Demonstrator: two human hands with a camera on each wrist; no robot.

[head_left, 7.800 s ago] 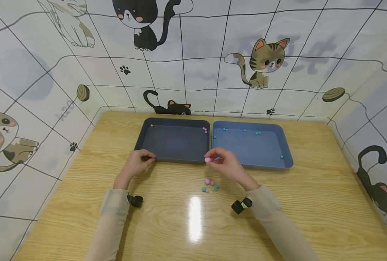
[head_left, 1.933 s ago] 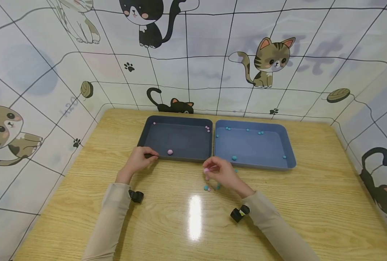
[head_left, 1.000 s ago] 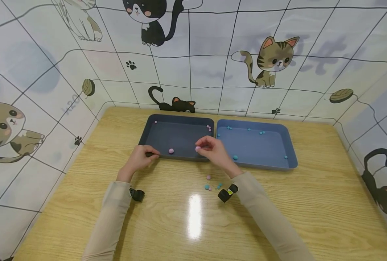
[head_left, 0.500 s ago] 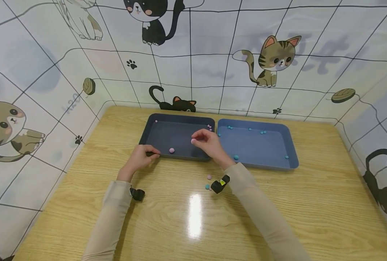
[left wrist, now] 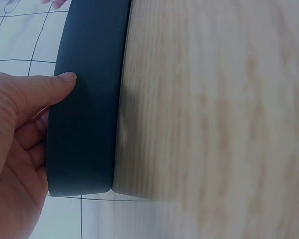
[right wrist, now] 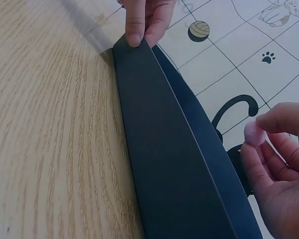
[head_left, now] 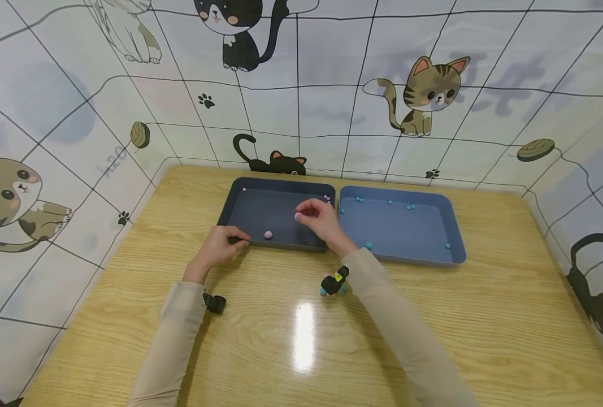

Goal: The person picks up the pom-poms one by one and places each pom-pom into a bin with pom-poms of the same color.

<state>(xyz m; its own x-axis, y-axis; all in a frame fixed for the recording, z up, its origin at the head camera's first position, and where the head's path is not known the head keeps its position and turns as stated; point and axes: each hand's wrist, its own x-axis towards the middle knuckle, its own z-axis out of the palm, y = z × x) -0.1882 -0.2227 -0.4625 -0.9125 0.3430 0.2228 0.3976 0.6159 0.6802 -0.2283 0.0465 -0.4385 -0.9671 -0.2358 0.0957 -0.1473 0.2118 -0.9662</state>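
With thumb and fingers, my left hand [head_left: 216,249] grips the near-left rim of the dark tray [head_left: 276,212]; in the left wrist view the thumb lies on the tray's outer wall [left wrist: 87,119]. My right hand [head_left: 324,222] pinches a pink ball [right wrist: 254,133] between thumb and fingertips, held over the dark tray's right half. Inside that tray, a larger pink ball [head_left: 268,234] lies by the front wall. Small pink balls [head_left: 327,198] sit in its back right corner, partly behind the hand, and another small pink ball [head_left: 244,189] is at the back left.
A blue tray [head_left: 403,229] stands close beside the dark one, with several teal balls [head_left: 409,207] spread along its edges. On the wooden table [head_left: 260,316], a few loose balls [head_left: 323,291] lie partly hidden under the right wrist camera [head_left: 334,282]. A cat-print sheet stands behind.
The larger pink and teal balls came into the trays between the two oldest frames. Lately my right hand carried a pink ball from the loose pile over the dark tray. My left hand stayed put.
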